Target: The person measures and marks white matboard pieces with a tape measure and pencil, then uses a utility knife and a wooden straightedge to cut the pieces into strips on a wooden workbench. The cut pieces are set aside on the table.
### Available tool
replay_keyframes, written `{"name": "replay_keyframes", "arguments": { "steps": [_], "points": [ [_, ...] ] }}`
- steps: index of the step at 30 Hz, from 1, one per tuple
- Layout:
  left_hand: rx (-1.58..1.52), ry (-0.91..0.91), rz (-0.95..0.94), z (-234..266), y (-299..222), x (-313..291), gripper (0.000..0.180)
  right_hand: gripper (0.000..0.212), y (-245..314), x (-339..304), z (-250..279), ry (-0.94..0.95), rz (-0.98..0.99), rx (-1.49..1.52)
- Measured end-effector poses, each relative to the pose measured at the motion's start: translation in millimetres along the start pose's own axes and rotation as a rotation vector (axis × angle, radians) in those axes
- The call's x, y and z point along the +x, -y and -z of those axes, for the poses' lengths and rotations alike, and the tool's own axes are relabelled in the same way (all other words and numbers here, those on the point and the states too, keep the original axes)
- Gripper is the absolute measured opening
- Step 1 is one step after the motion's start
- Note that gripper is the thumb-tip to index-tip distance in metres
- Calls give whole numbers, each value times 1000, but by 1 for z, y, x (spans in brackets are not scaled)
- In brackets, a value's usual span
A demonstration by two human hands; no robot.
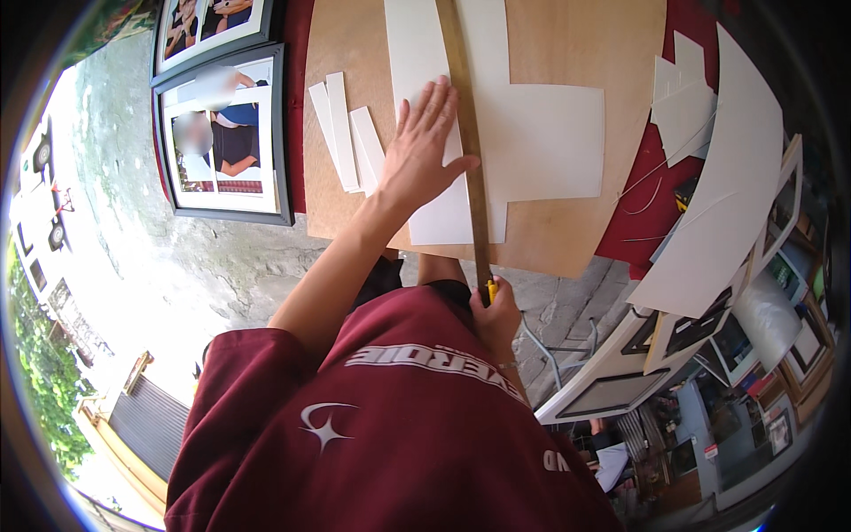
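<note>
My left hand (425, 146) lies flat with fingers outstretched on a long white board (441, 217), its thumb across a long brown straightedge (474, 155). The straightedge runs lengthwise over the white board and sticks out past the near edge of the wooden board (550, 235) beneath. Close to my body, my right hand (498, 315) is closed around a yellow-handled utility knife (493, 290) by the near end of the straightedge. Its blade cannot be made out. A wider white piece (554, 142) extends to the right of the straightedge.
Several narrow white strips (339, 124) lie left of my left hand. Framed photos (288, 142) stand at the far left on red cloth. On the right are white offcuts (684, 106), a large curved-looking white sheet (731, 177) and stacked frames (612, 395). Another person (610, 461) appears at lower right.
</note>
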State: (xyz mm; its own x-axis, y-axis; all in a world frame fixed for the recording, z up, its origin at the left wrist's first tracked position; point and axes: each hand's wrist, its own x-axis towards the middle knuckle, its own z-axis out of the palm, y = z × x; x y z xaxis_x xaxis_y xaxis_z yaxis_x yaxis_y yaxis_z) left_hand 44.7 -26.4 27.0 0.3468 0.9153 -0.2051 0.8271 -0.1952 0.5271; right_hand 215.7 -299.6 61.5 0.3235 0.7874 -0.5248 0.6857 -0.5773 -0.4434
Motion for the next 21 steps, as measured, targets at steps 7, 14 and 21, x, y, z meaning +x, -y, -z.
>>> {"name": "replay_keyframes", "arguments": {
  "steps": [7,14,21],
  "points": [
    [-10,-175,-5,-3,7,2,90,37,-62,55,89,-220,41,-232],
    [48,-86,-52,-3,1,12,99,32,-101,137,152,-455,88,-316],
    [37,-13,-69,5,2,0,93,25,14,103,80,-262,253,52]
  ]
}}
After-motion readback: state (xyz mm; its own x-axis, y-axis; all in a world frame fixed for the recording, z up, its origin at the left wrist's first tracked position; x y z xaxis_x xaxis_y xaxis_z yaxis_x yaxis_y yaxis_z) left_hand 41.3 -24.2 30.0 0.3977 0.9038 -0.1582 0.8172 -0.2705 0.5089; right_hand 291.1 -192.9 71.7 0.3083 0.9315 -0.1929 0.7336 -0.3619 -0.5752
